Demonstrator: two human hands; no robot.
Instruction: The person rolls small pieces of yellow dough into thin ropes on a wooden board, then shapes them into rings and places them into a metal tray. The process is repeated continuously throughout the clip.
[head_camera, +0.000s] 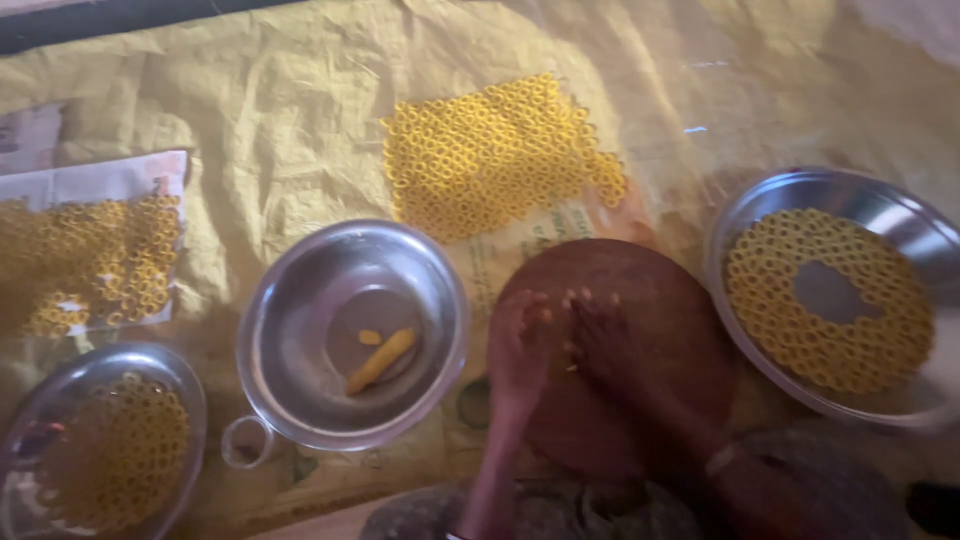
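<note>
Both hands rest side by side on the round, dark brown wooden board (640, 300), the landmark for everything here: the left hand (520, 345) and the right hand (605, 340) lie palms down with fingers pointing away from the person, nearly touching; the frame is too blurred to tell whether anything is pinched under the fingertips. The far half of the board is bare and gives free room ahead of the fingers. Just left of the board stands a shiny round steel bowl (290, 300) holding a short stick of yellow dough (380, 360) and a smaller lump beside it; its rim comes close to the left hand. Just right of the board sits a wide steel plate (770, 200) with small yellow dough rings (860, 360) laid in a wreath around a bare centre. Beyond the board, a dense patch of yellow rings (490, 150) lies on the crumpled yellow woven sheet (280, 100). Further left of the board, more rings lie on a sheet of paper (100, 180), and another steel plate of rings (110, 450) sits at the near left corner.
</note>
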